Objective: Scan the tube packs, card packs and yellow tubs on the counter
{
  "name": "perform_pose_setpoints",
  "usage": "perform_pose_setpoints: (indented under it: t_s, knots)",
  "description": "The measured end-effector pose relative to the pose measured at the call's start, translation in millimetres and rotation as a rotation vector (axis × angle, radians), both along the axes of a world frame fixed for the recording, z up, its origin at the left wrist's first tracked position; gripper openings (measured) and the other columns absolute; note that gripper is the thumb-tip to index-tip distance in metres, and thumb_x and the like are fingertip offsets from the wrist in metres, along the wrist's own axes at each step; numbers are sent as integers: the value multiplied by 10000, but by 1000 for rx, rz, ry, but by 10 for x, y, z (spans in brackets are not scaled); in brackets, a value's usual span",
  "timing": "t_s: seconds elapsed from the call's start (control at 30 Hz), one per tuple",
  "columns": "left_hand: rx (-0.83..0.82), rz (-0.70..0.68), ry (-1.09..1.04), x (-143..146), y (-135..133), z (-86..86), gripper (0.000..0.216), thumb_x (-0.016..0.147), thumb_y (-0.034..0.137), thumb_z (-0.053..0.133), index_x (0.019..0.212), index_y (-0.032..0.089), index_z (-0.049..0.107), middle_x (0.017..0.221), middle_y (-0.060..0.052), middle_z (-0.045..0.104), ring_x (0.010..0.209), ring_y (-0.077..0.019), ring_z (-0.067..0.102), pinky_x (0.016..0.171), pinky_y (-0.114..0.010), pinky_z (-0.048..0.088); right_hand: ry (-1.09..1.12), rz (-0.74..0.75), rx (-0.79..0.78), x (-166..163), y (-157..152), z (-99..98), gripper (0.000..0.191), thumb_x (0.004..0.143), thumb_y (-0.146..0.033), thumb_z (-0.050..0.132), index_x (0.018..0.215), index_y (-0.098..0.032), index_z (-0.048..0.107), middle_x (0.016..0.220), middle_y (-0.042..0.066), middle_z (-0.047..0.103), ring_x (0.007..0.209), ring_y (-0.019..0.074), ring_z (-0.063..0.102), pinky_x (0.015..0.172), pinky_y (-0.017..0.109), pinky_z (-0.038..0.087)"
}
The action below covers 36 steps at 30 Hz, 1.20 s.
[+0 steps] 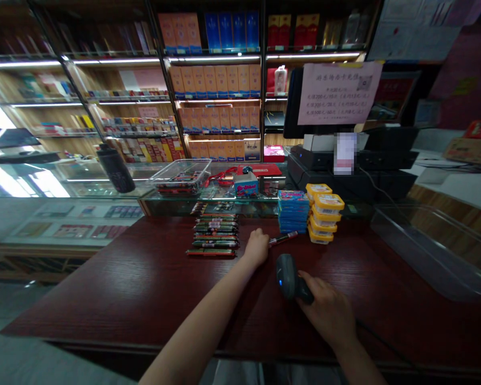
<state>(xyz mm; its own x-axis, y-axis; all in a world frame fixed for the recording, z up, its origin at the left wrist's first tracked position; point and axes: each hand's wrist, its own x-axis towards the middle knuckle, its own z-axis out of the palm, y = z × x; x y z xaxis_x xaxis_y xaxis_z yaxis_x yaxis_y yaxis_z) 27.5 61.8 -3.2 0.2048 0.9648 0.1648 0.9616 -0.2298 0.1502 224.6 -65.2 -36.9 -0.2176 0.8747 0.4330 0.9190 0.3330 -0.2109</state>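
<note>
My left hand [257,247] is closed round one end of a slim pen-like item [283,237] lying on the dark red wooden counter [144,289]. My right hand [329,313] grips a grey barcode scanner [289,277] with a blue light, its head pointing towards the left hand. A row of several similar slim items [214,235] lies just left of my left hand. A stack of blue packs [292,210] and two stacks of yellow-lidded tubs [323,213] stand just beyond the pen.
A clear plastic tray [181,176] and a dark flask [115,168] sit on the glass showcase behind. A till with a monitor and paper notice [339,92] stands at the back right. A clear bin [433,246] lies at the right. Shelves of boxed goods fill the wall.
</note>
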Motion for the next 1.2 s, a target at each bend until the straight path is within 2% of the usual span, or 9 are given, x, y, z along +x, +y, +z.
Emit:
perform_pose_setpoints:
  t_s: [0.13,0.23,0.33,0.43,0.5,0.63,0.73,0.9,1.2]
  knots:
    - [26,102,-50,-118,-186,-88,152,826,214,571,934,132,638,1007,-127,600,997,-245,549,872,-354,419,-10,-12,2,-9,-12,21,380,834,-308,590,1206,-243,555,1012,28,690,866,197,646,729,306,418]
    - [111,132,-192,-188,-292,-166,125,829,223,579,918,162,641,945,-83,613,945,-209,569,857,-329,433,-16,-13,6,-14,-19,23,379,838,-318,583,1207,-238,559,1001,30,693,854,199,648,728,304,429]
    - [169,126,-492,-234,-334,-244,136,828,239,586,912,162,659,930,-71,625,863,-177,606,795,-304,480,-7,-6,9,-18,-23,23,395,825,-301,593,1211,-225,559,1020,39,692,868,206,648,745,307,442]
    - [94,138,-916,-274,-319,-306,180,811,237,599,939,134,674,920,-80,658,703,-151,637,654,-283,531,50,3,-32,-35,-41,85,401,807,-259,596,1205,-220,562,1040,42,693,895,211,650,773,318,454]
    - [42,151,-1148,-302,-294,-336,190,774,222,643,929,120,686,893,-88,687,684,-161,655,638,-290,554,135,-12,-95,-60,-73,186,370,802,-262,588,1171,-245,577,1041,29,699,896,214,657,763,323,464]
    - [33,143,-1433,-343,-240,-396,212,687,174,730,887,108,709,905,-104,715,816,-206,679,773,-350,573,409,-87,-259,-125,-174,445,326,792,-412,586,1096,-294,605,994,8,711,902,235,662,735,340,480]
    - [12,145,-1609,-348,-217,-441,255,673,179,747,910,93,705,914,-104,715,853,-210,682,847,-397,559,659,1,-410,-174,-234,547,377,762,-472,601,1062,-244,604,909,28,704,806,214,659,677,314,493]
    - [0,117,-1740,-347,-223,-457,315,649,210,780,929,88,703,939,-103,710,872,-204,683,903,-407,540,941,62,-642,-274,-276,495,391,756,-509,580,992,-198,558,590,-50,552,446,117,496,407,237,385]
    - [13,109,-1640,-362,-215,-470,394,660,266,779,996,81,690,988,-130,709,869,-220,685,930,-441,516,1042,13,-652,-399,-325,513,445,703,-547,593,963,-190,540,504,-92,469,379,85,421,347,198,311]
